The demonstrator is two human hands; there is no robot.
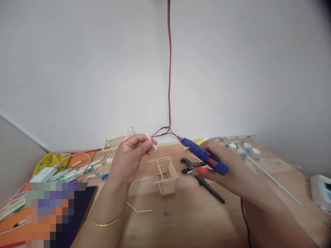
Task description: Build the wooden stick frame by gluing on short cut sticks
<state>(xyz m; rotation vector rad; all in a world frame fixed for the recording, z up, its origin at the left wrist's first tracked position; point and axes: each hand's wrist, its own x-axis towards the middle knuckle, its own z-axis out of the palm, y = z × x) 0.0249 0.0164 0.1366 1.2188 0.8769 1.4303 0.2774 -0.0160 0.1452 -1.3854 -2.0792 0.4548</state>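
My left hand [134,151] pinches a short wooden stick [151,142] between thumb and fingers, raised above the table. In my right hand [222,158] is a blue hot glue gun [200,153], its nozzle pointing up and left, apart from the stick. A red glow shows near my right fingers. Between and below both hands, a small open frame of glued wooden sticks [167,177] stands on the wooden table [181,220]. Black-handled pliers [207,186] lie just right of it, partly hidden by my right hand.
Another stick frame [113,146] stands behind my left hand. Loose sticks [144,210] lie near the front. Packaged sticks [74,172] and a white adapter [44,174] are at left. White discs [256,151] lie at right. A red-black cable [169,69] hangs down the wall.
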